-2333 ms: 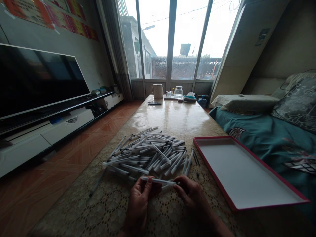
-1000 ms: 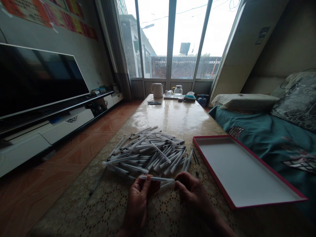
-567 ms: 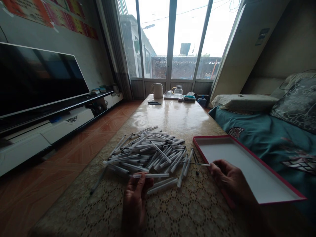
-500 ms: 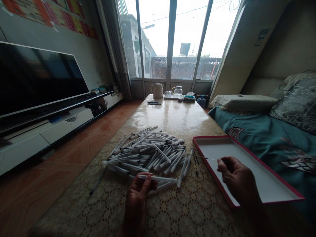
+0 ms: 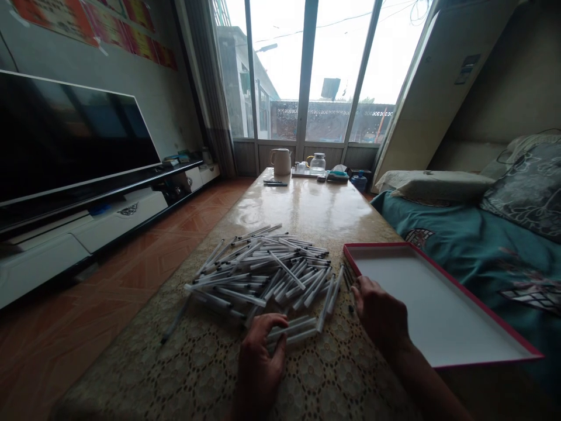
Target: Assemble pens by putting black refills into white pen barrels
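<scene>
A heap of white pen barrels [image 5: 267,272] lies on the lace-covered table [image 5: 197,374]. My left hand [image 5: 260,351] is at the near edge of the heap, its fingers curled over a white pen barrel [image 5: 294,326] that lies there. My right hand [image 5: 380,316] is lowered between the heap and the red-rimmed tray [image 5: 438,365]. Its fingers are bunched and point down at a few thin dark refills [image 5: 347,280] beside the tray's left edge. The fingertips hide whatever they pinch. Inside, the tray shows only its white bottom.
At the table's far end stand a white jug [image 5: 280,162], a glass pot [image 5: 317,163] and small items. A television [image 5: 65,140] on a low cabinet is at the left. A sofa with a teal cover [image 5: 482,245] and cushions is at the right.
My right hand pulled a thin refill out of the barrel, swung it over the tray, then came down by the loose refills. My left hand lowered the barrel onto the heap's near edge.
</scene>
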`<state>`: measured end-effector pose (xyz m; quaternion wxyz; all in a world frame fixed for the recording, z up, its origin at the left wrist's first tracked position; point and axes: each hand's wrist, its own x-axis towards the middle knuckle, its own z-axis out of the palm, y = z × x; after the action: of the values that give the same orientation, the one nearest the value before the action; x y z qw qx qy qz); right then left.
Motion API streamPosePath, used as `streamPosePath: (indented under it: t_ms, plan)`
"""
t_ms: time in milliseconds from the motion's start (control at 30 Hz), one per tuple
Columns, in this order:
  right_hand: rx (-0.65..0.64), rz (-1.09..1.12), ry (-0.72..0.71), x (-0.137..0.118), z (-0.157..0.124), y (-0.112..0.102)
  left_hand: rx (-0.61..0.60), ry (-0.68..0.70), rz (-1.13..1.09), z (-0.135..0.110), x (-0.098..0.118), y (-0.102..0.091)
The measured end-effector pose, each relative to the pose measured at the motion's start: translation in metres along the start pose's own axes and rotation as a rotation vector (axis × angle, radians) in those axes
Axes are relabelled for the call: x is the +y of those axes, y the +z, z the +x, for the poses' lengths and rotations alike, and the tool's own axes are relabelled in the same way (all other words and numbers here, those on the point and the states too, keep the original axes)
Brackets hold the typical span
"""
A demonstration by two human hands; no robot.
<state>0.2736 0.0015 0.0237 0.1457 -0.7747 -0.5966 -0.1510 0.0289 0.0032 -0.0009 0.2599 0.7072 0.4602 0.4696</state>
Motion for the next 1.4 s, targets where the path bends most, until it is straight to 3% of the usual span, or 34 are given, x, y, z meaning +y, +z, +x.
streamPosePath:
  t_ms: [133,200,300,467,600,700,800,900,1033,1133,1267,1400]
  plan:
    - [-0.138,0.321,-0.321,-0.017,-0.005,-0.005,0.011,0.08,0.064,0.001,0.004,-0.001]
    - [-0.173,0.367,-0.398,-0.025,-0.007,-0.006,0.012,0.128,0.074,0.001,0.006,-0.001]
    - [-0.196,0.313,-0.442,-0.033,-0.008,-0.005,-0.038,0.19,0.087,-0.002,0.01,-0.001]
    - [-0.184,0.245,-0.502,-0.034,-0.006,-0.004,-0.237,0.323,0.187,-0.007,0.017,0.001]
    - [-0.062,0.329,-0.467,-0.026,-0.001,0.001,-0.378,0.536,0.306,-0.01,0.013,0.008]
    - [0.062,0.463,-0.408,-0.022,0.0,0.0,-0.328,0.579,0.425,-0.013,0.008,0.017]
    - [0.104,0.578,-0.379,-0.026,-0.007,-0.008,-0.29,0.473,0.413,-0.014,0.008,0.019]
    - [0.045,0.649,-0.364,-0.037,-0.021,-0.015,-0.248,0.319,0.252,-0.012,0.009,0.016]
    - [-0.15,0.677,-0.365,-0.05,-0.039,-0.018,-0.109,-0.035,-0.177,-0.005,0.007,0.009]
    - [-0.249,0.666,-0.396,-0.058,-0.046,-0.017,-0.159,-0.248,-0.503,0.0,0.004,0.005]
    - [-0.306,0.733,-0.43,-0.065,-0.048,-0.016,-0.243,-0.366,-0.666,0.004,0.003,0.003]
    - [-0.361,0.706,-0.452,-0.064,-0.045,-0.016,-0.206,-0.404,-0.678,0.007,0.003,0.002]
